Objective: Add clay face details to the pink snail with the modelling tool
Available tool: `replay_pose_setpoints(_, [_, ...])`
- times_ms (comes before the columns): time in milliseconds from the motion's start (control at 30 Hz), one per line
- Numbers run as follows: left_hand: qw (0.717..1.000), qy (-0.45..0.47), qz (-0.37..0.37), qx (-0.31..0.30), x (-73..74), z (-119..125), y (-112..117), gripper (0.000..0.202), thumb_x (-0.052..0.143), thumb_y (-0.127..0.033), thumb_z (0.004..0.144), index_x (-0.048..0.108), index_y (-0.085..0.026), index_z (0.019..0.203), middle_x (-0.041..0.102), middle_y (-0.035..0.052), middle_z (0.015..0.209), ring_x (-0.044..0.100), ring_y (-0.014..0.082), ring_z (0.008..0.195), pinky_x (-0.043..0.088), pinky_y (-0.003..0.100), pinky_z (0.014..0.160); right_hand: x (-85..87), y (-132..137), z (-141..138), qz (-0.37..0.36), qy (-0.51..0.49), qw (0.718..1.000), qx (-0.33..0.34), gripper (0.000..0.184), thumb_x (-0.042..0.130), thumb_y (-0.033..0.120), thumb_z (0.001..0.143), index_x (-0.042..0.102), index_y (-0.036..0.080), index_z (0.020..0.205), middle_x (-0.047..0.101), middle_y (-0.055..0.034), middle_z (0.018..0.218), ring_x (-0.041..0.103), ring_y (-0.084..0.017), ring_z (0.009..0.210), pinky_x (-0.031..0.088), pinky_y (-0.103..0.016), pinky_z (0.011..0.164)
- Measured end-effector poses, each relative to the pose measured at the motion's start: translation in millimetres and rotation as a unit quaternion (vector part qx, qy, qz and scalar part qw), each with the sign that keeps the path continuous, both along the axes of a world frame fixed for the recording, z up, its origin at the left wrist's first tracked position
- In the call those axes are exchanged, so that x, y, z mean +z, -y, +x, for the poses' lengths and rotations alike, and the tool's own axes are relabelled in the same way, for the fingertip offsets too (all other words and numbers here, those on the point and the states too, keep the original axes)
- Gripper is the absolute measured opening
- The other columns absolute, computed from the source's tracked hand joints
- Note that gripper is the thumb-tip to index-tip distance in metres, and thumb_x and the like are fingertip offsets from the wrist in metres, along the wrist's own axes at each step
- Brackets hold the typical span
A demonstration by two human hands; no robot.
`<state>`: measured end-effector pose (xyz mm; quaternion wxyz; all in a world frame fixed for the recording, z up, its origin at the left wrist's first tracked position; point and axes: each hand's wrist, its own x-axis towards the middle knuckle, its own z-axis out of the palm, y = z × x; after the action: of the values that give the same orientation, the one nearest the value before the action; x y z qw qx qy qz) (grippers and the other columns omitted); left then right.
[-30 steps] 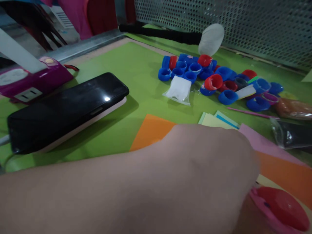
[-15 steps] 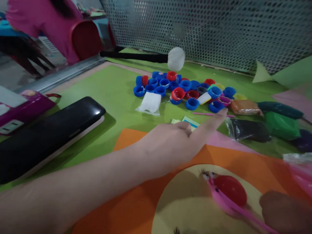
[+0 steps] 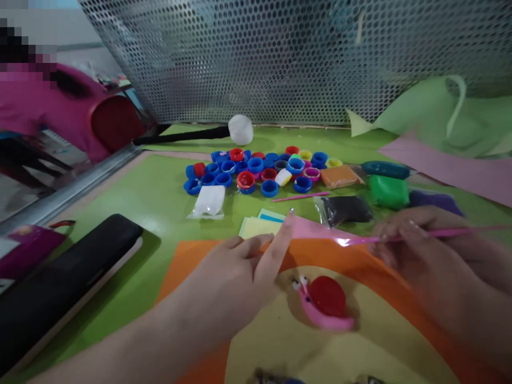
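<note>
My left hand [image 3: 240,272] hovers over the orange paper [image 3: 196,253], its index finger stretched forward and nothing in its grasp. At the right, my right hand [image 3: 436,272] pinches a thin pink modelling tool [image 3: 360,241] whose shiny flat tip points left. Between the hands, a small snail [image 3: 326,321] with a pink body, a red domed shell [image 3: 328,296] and white stalk eyes lies on the pale yellow round paper [image 3: 272,330]. Dark pieces at the bottom edge are cut off and blurred.
Behind lie several blue and red bottle caps [image 3: 270,188], a second pink stick [image 3: 302,196] and bagged clay in white [image 3: 210,201], black [image 3: 346,209], orange [image 3: 340,176] and green [image 3: 389,191]. A black case [image 3: 80,282] is at left. A perforated metal screen [image 3: 256,64] stands behind.
The pink tool has come off the snail and been lifted rightward and up in my right hand. My left hand appears further left and lower. The view has shifted right.
</note>
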<state>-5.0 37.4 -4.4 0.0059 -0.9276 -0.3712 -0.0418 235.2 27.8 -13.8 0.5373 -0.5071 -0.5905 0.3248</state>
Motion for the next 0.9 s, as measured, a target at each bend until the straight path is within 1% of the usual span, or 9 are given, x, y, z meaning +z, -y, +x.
replay_pose_setpoints(67, [0.999, -0.022, 0.023, -0.035, -2.4, 3, -1, 0.08, 0.034, -0.003, 0.079, -0.022, -0.006, 0.137, 0.067, 0.0142, 0.1, 0.058, 0.0263, 0.098, 0.048, 0.035, 0.073, 0.2, 3, -2, 0.0, 0.013, 1.0, 0.022, 0.028, 0.049, 0.048, 0.088, 0.056, 0.028, 0.07, 0.05, 0.0011, 0.059, 0.048, -0.015, 0.053, 0.041, -0.027, 0.046])
replay_pose_setpoints(133, [0.998, -0.025, 0.027, -0.051, -2.5, 4, -3, 0.079, 0.034, 0.001, 0.078, -0.017, -0.006, 0.138, 0.064, 0.0156, 0.108, 0.054, 0.0269, 0.106, 0.048, 0.036, 0.078, -0.5, 6, -4, 0.003, 0.031, 0.999, 0.042, 0.026, 0.049, 0.042, 0.09, 0.056, 0.027, 0.069, 0.05, 0.0021, 0.057, 0.048, -0.014, 0.053, 0.041, -0.026, 0.046])
replay_pose_setpoints(200, [0.998, -0.017, 0.029, -0.057, -0.6, 3, -6, 0.076, 0.033, 0.001, 0.079, -0.01, -0.009, 0.14, 0.064, 0.0144, 0.108, 0.056, 0.0257, 0.104, 0.049, 0.034, 0.076, -1.3, 7, -4, 0.009, 0.047, 0.998, 0.049, 0.025, 0.048, 0.035, 0.091, 0.056, 0.026, 0.069, 0.05, 0.003, 0.057, 0.047, -0.013, 0.051, 0.04, -0.024, 0.045])
replay_pose_setpoints(267, [0.998, 0.01, 0.021, -0.051, 3.1, 0, -8, 0.072, 0.034, -0.002, 0.082, -0.005, -0.013, 0.141, 0.067, 0.0109, 0.101, 0.06, 0.0238, 0.097, 0.05, 0.033, 0.072, -1.7, 5, -5, 0.009, 0.054, 0.997, 0.05, 0.027, 0.045, 0.03, 0.092, 0.054, 0.025, 0.066, 0.049, 0.0034, 0.057, 0.047, -0.013, 0.051, 0.039, -0.024, 0.046])
replay_pose_setpoints(367, [0.998, 0.052, 0.011, -0.035, 11.2, -5, -8, 0.072, 0.038, -0.009, 0.085, -0.006, -0.017, 0.141, 0.068, 0.0055, 0.093, 0.062, 0.0213, 0.087, 0.052, 0.033, 0.068, -1.6, 3, -5, 0.006, 0.057, 0.997, 0.055, 0.03, 0.043, 0.026, 0.092, 0.051, 0.024, 0.063, 0.049, 0.0034, 0.057, 0.047, -0.012, 0.051, 0.039, -0.022, 0.046])
replay_pose_setpoints(533, [0.995, 0.096, 0.017, 0.012, 22.9, -9, -7, 0.075, 0.047, -0.014, 0.084, -0.001, -0.025, 0.141, 0.066, 0.001, 0.092, 0.062, 0.0186, 0.086, 0.052, 0.033, 0.073, -1.2, 2, -5, 0.004, 0.051, 0.996, 0.074, 0.031, 0.041, 0.026, 0.092, 0.049, 0.022, 0.062, 0.049, 0.0029, 0.058, 0.048, -0.012, 0.053, 0.041, -0.022, 0.048])
replay_pose_setpoints(700, [0.998, 0.007, -0.04, 0.044, 22.8, -12, -9, 0.082, 0.045, -0.01, 0.083, -0.01, -0.03, 0.14, 0.067, 0.0025, 0.107, 0.062, 0.0214, 0.097, 0.052, 0.036, 0.076, -1.4, 2, -6, -0.008, 0.041, 0.996, 0.083, 0.03, 0.039, 0.021, 0.09, 0.047, 0.022, 0.06, 0.048, 0.0025, 0.059, 0.047, -0.012, 0.052, 0.039, -0.022, 0.048])
replay_pose_setpoints(800, [0.998, -0.001, -0.042, 0.052, 20.6, -11, -11, 0.085, 0.044, -0.01, 0.081, -0.016, -0.028, 0.139, 0.07, 0.0021, 0.102, 0.064, 0.0221, 0.094, 0.053, 0.035, 0.074, -0.8, 3, -7, -0.013, 0.037, 0.995, 0.096, 0.03, 0.039, 0.02, 0.089, 0.045, 0.022, 0.059, 0.048, 0.0019, 0.06, 0.047, -0.013, 0.054, 0.039, -0.024, 0.049])
replay_pose_setpoints(900, [0.999, -0.028, -0.023, 0.026, 20.9, -8, -9, 0.086, 0.039, -0.005, 0.081, -0.022, -0.025, 0.137, 0.071, 0.0037, 0.1, 0.066, 0.0209, 0.087, 0.054, 0.032, 0.069, -0.7, 4, -7, -0.017, 0.033, 0.993, 0.11, 0.03, 0.038, 0.021, 0.089, 0.047, 0.022, 0.061, 0.048, 0.0018, 0.06, 0.046, -0.013, 0.054, 0.038, -0.025, 0.051])
